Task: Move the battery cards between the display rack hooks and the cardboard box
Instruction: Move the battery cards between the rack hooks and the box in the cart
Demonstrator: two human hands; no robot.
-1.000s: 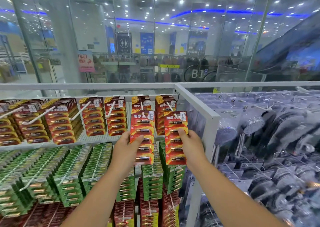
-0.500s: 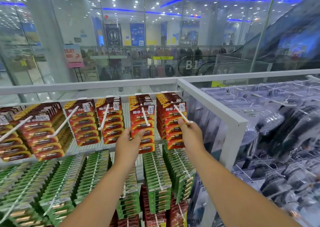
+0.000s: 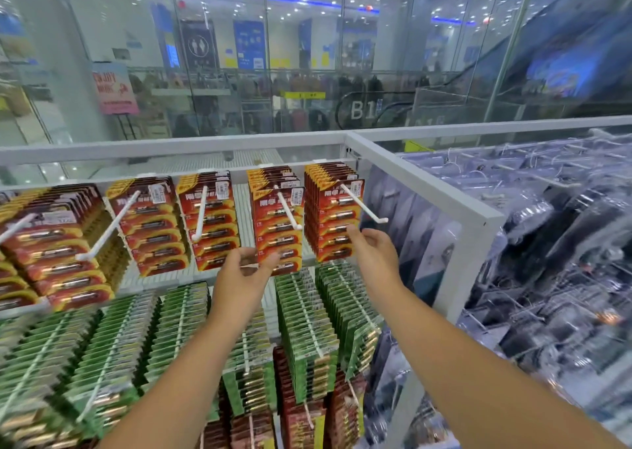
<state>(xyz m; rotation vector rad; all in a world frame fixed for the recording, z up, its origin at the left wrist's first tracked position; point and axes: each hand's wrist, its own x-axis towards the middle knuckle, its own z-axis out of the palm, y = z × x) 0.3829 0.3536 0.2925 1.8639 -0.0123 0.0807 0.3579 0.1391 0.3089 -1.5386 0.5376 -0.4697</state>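
Head view.

Battery cards (image 3: 277, 223): flat glossy rectangles, red and orange, one cell under a clear blister on each, packed in stacks along the top row of the display rack (image 3: 424, 188). White metal frame, square section, matte.

Hooks (image 3: 289, 209): thin white pegs, upturned tips, jutting toward the camera through each stack.

Left hand (image 3: 244, 272): at 6 o'clock of the second stack from the right, fingers loosely spread, thumb and fingertips at the lowest card's bottom edge; true contact not discernible, nothing gripped.

Right hand (image 3: 374, 250): at 5 o'clock of the rightmost stack (image 3: 333, 216), just below its peg tip, fingers relaxed and apart, holding nothing.

Green cards (image 3: 307, 329): matte, ridged rows at 6 o'clock of the red ones, dense on pegs.

Clear bags (image 3: 547, 229): crinkled plastic, dark goods inside, at 3 o'clock past the frame post.

Glass wall (image 3: 307, 55): at 12 o'clock, reflective.
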